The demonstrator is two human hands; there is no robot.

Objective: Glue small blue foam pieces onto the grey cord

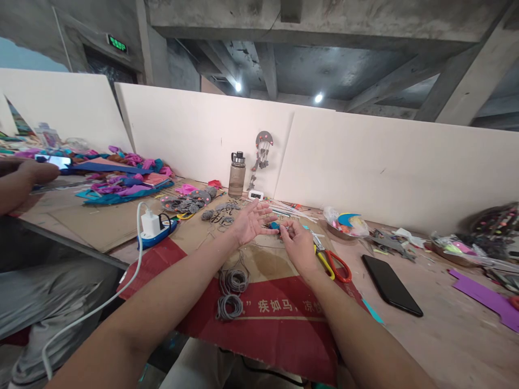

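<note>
Your left hand point(250, 220) is spread open, palm up, over the bench point(446, 335). Your right hand point(299, 244) pinches a small blue piece point(275, 225) at the left fingertips. Two grey wire coils point(232, 294) lie below your wrists; one pair of scissors point(332, 262) sits beside your right hand.
</note>
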